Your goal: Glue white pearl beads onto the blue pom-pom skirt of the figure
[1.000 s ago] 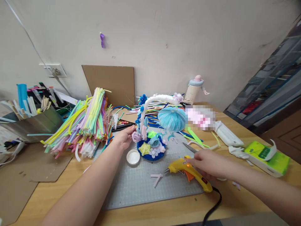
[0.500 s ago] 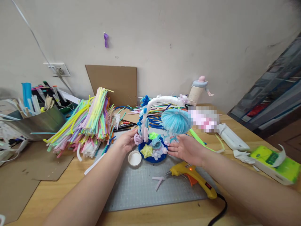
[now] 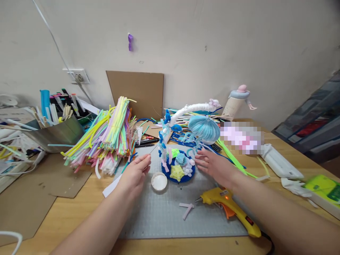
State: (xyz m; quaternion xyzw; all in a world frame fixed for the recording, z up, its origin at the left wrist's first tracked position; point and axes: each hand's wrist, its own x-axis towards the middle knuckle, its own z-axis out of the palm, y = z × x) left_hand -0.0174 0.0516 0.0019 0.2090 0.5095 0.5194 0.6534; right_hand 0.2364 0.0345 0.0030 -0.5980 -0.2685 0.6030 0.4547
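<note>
A pipe-cleaner ornament (image 3: 178, 169) stands on a grey cutting mat (image 3: 164, 216): a round blue base with small stars and flowers, a white arch (image 3: 195, 107) and a hanging light-blue jellyfish (image 3: 204, 129). My left hand (image 3: 135, 173) hovers just left of the base, fingers loosely curled and close together, holding nothing I can see. My right hand (image 3: 216, 166) is open, fingers stretched toward the right side of the base, almost touching it. A small white cap (image 3: 159, 181) lies beside the base.
A yellow glue gun (image 3: 230, 207) lies on the mat's right part, two short pink pieces (image 3: 187, 209) near it. A big bundle of pastel pipe cleaners (image 3: 105, 140) lies at the left, a tool tub (image 3: 57, 131) behind. Green tissue pack (image 3: 325, 189) at right.
My right hand left the glue gun and came up to the ornament's right side. My left hand let go of the base and drew back. The ornament has turned.
</note>
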